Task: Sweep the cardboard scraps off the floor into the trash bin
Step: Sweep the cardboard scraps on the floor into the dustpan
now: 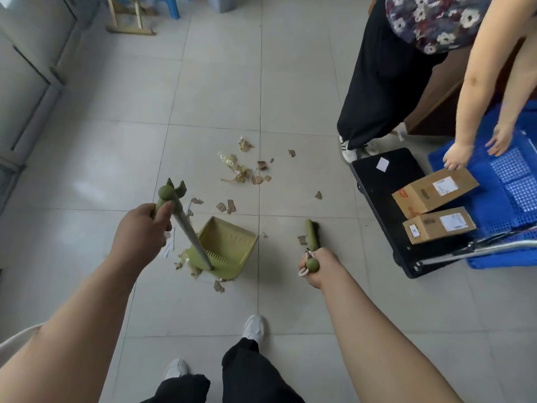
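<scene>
Floor [290,301]: pale tiles beneath both hands.
Dustpan [232,245]: green, on the floor below the left fingers, its long pole slanting up to them.
Broom [311,234]: green, pointing down, away from the right fingers.
Left hand [142,231]: fingers clenched round the pole's top grip, arm stretched forward.
Right hand [318,264]: fingers wrapped round the broom's handle end.
Cardboard scraps [231,205]: scattered beyond both hands' fingers, a few beside the dustpan.

Cardboard scraps [255,178] (brown, corrugated, some crinkly) lie scattered on the tile floor [290,301], thickest just beyond the green dustpan [229,245]. Pan sits flat, mouth facing them, w/ a few bits at its near-left edge. Green broom [311,234] stands approx. upright, right of the pan.
</scene>
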Demonstrator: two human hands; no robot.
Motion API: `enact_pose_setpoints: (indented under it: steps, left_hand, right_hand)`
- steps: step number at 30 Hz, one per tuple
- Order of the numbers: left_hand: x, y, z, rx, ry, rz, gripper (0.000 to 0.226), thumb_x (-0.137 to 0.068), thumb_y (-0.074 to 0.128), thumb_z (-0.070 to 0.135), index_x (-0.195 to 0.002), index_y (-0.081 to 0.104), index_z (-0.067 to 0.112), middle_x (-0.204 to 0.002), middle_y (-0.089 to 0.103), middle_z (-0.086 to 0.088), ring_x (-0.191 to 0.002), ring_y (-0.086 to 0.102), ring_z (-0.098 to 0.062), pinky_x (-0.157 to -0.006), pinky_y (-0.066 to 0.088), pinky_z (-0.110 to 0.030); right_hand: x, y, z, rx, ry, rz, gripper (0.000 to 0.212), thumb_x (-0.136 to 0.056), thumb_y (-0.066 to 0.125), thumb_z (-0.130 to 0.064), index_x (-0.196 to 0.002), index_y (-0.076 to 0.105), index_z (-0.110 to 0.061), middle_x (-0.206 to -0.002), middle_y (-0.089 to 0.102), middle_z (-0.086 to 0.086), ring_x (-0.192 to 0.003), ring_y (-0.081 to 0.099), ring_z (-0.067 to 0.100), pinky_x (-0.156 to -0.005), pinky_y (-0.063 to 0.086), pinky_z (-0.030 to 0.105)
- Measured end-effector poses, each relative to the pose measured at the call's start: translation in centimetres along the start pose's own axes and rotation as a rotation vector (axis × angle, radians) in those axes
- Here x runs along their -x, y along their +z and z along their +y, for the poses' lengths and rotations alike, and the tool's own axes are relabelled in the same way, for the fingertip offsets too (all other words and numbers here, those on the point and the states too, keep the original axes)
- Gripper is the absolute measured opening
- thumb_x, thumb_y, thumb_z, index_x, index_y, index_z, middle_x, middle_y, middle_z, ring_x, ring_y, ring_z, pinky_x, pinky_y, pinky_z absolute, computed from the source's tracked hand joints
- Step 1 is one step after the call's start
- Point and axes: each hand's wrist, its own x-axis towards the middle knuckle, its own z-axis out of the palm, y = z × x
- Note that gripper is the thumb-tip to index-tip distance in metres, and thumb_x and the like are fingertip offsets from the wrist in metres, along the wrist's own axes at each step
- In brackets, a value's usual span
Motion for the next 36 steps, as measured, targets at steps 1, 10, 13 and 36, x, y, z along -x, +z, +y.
enact_pose_setpoints:
  steps: [1, 10, 13, 36]
  left_hand:
    - [0.0, 0.1, 0.0, 0.011, -0.012, 0.007, 0.044, -0.099, 0.047, 0.038, -0.081, 0.059, 0.0, -0.058, 0.054, -0.003, -0.045, 0.047, -0.019, -0.046, 0.032, -0.027]
    - [-0.3, -0.1, 0.4, 0.064, -0.055, 0.051, 0.043, -0.098, 0.047, 0.038, -0.077, 0.058, 0.003, -0.054, 0.052, -0.002, -0.041, 0.043, -0.019, -0.044, 0.03, -0.026]
    - [-0.9, -0.5, 0.6, 0.071, -0.051, 0.059, 0.042, -0.099, 0.047, 0.038, -0.077, 0.057, 0.004, -0.055, 0.052, -0.001, -0.04, 0.043, -0.018, -0.045, 0.03, -0.026]
    - [-15.2, -4.1, 1.7, 0.033, 0.015, -0.012, 0.044, -0.099, 0.046, 0.04, -0.077, 0.058, 0.003, -0.055, 0.052, -0.002, -0.037, 0.042, -0.013, -0.045, 0.032, -0.027]
  right_hand:
    - [0.2, 1.1, 0.2, 0.031, 0.018, -0.024, 0.034, -0.091, 0.015, 0.0, -0.066, 0.034, -0.013, -0.03, 0.039, 0.001, -0.022, 0.034, 0.01, -0.049, 0.018, 0.023]
    - [2.0, 6.4, -1.6, 0.12, 0.01, -0.155, 0.031, -0.082, 0.014, 0.006, -0.071, 0.036, -0.012, -0.032, 0.036, 0.003, -0.019, 0.032, 0.011, -0.029, 0.026, 0.007]
    - [2.4, 5.8, -2.7, 0.118, 0.009, -0.17, 0.028, -0.074, 0.016, 0.007, -0.066, 0.035, -0.012, -0.034, 0.036, 0.001, -0.02, 0.031, 0.01, -0.026, 0.023, 0.008]
    - [-6.8, 12.5, -11.3, 0.074, -0.115, 0.044, 0.037, -0.097, 0.014, -0.002, -0.066, 0.034, -0.01, -0.045, 0.036, 0.005, -0.017, 0.031, 0.008, -0.033, 0.029, 0.004]
